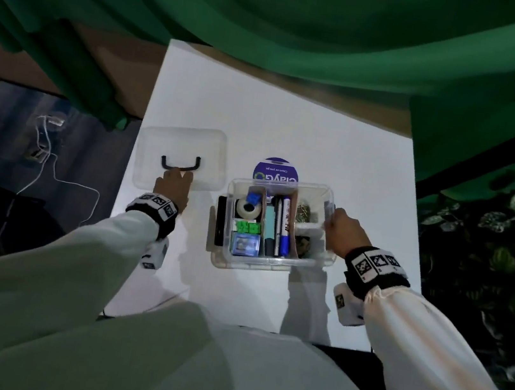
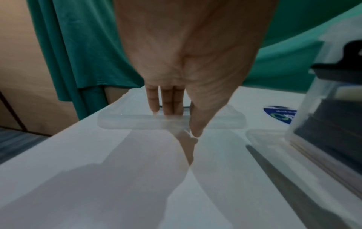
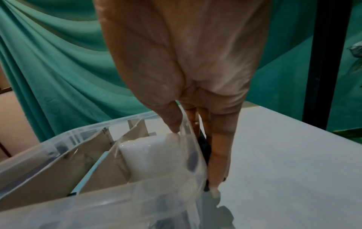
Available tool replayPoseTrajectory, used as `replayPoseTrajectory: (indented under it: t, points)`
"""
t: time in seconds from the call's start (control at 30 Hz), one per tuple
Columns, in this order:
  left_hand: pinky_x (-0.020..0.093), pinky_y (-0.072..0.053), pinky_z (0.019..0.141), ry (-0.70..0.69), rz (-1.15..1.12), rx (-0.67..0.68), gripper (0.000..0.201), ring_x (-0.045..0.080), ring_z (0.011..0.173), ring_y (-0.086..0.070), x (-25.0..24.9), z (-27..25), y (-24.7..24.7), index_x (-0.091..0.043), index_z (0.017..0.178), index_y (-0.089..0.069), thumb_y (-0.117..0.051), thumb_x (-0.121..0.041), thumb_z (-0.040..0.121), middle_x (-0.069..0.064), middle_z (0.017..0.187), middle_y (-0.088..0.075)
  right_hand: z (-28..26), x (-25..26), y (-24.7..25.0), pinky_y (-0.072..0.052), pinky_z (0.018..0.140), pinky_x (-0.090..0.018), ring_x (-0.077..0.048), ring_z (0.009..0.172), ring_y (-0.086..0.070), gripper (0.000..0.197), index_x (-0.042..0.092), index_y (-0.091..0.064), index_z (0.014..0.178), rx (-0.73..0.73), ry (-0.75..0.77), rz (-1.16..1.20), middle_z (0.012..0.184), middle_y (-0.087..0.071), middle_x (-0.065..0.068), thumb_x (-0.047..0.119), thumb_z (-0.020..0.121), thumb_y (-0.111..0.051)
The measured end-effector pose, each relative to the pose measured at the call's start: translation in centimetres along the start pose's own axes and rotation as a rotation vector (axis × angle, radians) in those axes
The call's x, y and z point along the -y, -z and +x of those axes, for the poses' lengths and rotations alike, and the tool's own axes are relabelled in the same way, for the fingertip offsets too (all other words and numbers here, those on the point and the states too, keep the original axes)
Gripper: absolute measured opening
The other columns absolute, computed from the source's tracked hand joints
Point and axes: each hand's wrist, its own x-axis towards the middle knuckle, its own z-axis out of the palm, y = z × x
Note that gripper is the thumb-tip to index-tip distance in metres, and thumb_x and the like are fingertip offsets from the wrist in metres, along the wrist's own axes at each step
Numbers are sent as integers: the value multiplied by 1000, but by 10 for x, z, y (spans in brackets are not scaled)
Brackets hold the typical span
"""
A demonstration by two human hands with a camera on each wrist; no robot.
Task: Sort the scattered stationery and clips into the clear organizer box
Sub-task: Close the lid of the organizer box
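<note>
Stationery [image 1: 281, 228] stowed, right hand [image 1: 342, 232] pinches the clear organizer box [image 1: 252, 262] wall to steady it; left hand [image 1: 173, 187] pinches the lid [image 1: 184, 140] by its edge.

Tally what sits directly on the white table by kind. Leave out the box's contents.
organizer box: 1
lid: 1
purple round pack: 1
Total: 3
</note>
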Motion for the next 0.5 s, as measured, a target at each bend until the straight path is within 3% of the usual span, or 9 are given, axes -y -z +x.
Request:
replayPoseTrajectory:
  t: [0.07,0.17,0.3,0.43,0.5]
  points:
    - [46,-43,90,-41,61,-43,52,38,112,-49,0,-7,-8,-9,128,-45,-65,-10,80,18,121,-49,-1,1,0,-39,72,-34,-40,102,-61,29,1,-44,120,37,-10,8,114,-62,-29,21,100,-41]
    - [45,-43,85,-77,114,-123,49,37,101,-55,-4,-14,-14,-9,128,-49,-55,-1,80,17,110,-55,-6,0,0,-39,72,-35,-38,99,-61,29,0,-42,122,51,16,39,113,-62,-28,20,101,-39]
    - [48,-46,79,-73,58,-286,35,39,91,-57,-18,-25,0,-3,115,-56,-52,6,81,21,100,-58,-9,-5,6,-43,71,-33,-31,87,-60,31,4,-44,115,93,20,81,110,-63,-23,31,101,-42]
    - [48,-44,84,-118,-23,-392,37,39,90,-57,-53,-28,42,-6,116,-53,-55,4,81,20,102,-57,-7,10,22,-47,90,-45,-36,114,-54,48,10,-42,130,-137,113,113,127,-50,-18,46,97,-48]
    - [45,-44,81,-166,-50,-425,39,38,90,-57,-78,-33,65,-8,117,-53,-57,2,80,19,103,-58,-1,28,35,-45,95,-43,-33,118,-53,53,13,-41,134,-196,196,249,133,-48,-17,51,97,-45]
